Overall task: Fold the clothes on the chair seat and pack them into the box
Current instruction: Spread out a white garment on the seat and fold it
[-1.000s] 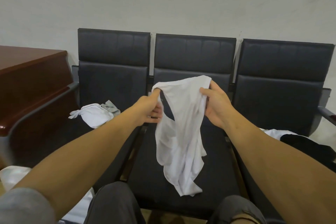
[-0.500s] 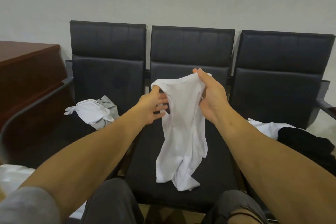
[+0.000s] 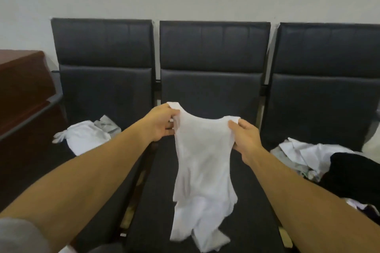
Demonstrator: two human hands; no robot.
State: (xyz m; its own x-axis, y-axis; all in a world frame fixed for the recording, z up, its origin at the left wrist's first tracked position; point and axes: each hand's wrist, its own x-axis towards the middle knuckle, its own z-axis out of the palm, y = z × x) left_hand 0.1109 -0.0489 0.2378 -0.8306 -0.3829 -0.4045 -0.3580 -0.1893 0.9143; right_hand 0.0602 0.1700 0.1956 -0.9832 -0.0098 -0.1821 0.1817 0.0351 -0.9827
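A thin white garment (image 3: pixel 202 162) hangs over the middle chair seat (image 3: pixel 253 207), its lower end bunched on the cushion. My left hand (image 3: pixel 162 123) pinches its top left corner. My right hand (image 3: pixel 245 136) grips the top right edge, so the top edge is stretched between both hands. The box is not in view.
A white and grey clothes heap (image 3: pixel 88 136) lies on the left seat. On the right seat lie white garments (image 3: pixel 304 154) and a black one (image 3: pixel 353 172). A brown wooden cabinet (image 3: pixel 22 86) stands at the left, with a dark armrest (image 3: pixel 30 117) beside it.
My hands have moved apart and lower, spreading the garment's top edge flat. The view has tilted down, showing more of the seats.
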